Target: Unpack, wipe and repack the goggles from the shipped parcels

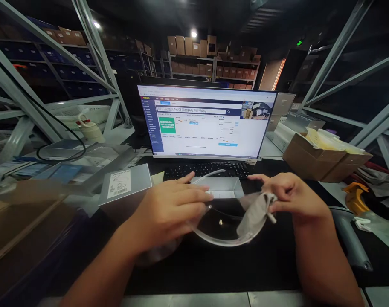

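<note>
A clear, curved tube [228, 242] hangs in a loop between my two hands. My left hand [172, 209] is closed around its left part, with its fingers pointing right. My right hand [287, 194] pinches a crumpled whitish-grey pouch [254, 217] at its upper end, with the index finger stretched out to the left. The tube runs up to this pouch; how they join is unclear. Just beyond my left fingers sits an open, pale box [225, 192], and a thin, clear piece of tube [210, 174] rises over its rim.
A grey labelled box [126, 183] stands left of my left hand. Behind are a black keyboard [213, 167] and a lit monitor [201, 123]. To the right lie a handheld scanner [351, 243], a yellow tape dispenser [357, 198] and a cardboard box [322, 160]. Metal frame posts flank both sides.
</note>
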The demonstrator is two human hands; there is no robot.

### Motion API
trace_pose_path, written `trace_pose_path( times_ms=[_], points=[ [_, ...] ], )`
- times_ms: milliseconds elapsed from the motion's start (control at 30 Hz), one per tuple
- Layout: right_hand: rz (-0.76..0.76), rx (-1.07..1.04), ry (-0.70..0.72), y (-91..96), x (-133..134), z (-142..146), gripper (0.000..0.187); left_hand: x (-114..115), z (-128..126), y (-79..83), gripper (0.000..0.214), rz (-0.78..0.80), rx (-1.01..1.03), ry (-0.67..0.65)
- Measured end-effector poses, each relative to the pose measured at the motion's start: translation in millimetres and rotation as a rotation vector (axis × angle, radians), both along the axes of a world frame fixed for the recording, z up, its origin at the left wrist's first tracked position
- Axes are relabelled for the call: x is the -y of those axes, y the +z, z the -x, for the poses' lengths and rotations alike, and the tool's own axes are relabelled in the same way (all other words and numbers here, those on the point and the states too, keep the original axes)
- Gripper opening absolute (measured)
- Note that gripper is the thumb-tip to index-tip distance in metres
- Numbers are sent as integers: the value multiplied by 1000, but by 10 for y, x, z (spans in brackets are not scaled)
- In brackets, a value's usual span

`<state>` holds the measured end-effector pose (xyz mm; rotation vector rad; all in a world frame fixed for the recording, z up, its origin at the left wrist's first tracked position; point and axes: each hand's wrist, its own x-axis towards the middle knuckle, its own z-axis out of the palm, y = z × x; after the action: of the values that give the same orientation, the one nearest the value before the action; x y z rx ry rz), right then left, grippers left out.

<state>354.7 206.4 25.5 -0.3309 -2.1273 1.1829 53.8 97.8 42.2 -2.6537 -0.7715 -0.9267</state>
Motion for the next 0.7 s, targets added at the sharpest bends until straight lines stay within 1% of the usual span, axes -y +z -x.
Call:
trace_pose_path(
  times_ms=[67,133,167,200,267,300,333,400,467,533,600,633,700],
  points=[
    [76,-138,-259,-10,-40,-71,62,8,53,24,9,20,76,-2],
    [136,-324,-533,-9,-77,-107,55,-3,75,11,11,81,206,2],
    [163,-424,-626,-4,-92,-113,50,-17,76,-8,11,123,301,20],
    [185,-524,-691,4,-103,-116,44,-35,73,-35,11,166,411,52],
    [219,-667,-756,22,-112,-124,33,-81,59,-98,17,267,630,91],
    [238,-690,-770,29,-112,-132,32,-106,49,-128,23,322,735,75],
    [265,-677,-772,33,-113,-145,34,-130,37,-152,30,376,837,32],
    [327,-601,-756,30,-121,-178,39,-170,2,-178,40,476,1005,-91],
    [398,-518,-723,13,-146,-191,41,-197,-50,-174,49,566,1117,-161],
    [442,-500,-706,-15,-175,-144,41,-211,-118,-163,56,683,1148,-164],
    [477,-483,-658,-53,-168,-7,41,-221,-200,-176,60,774,1124,-159],
    [492,-459,-608,-75,-139,95,41,-227,-243,-199,60,799,1095,-157],
    [528,-391,-460,-123,-19,336,40,-241,-328,-273,64,815,1038,-163]
  ],
)
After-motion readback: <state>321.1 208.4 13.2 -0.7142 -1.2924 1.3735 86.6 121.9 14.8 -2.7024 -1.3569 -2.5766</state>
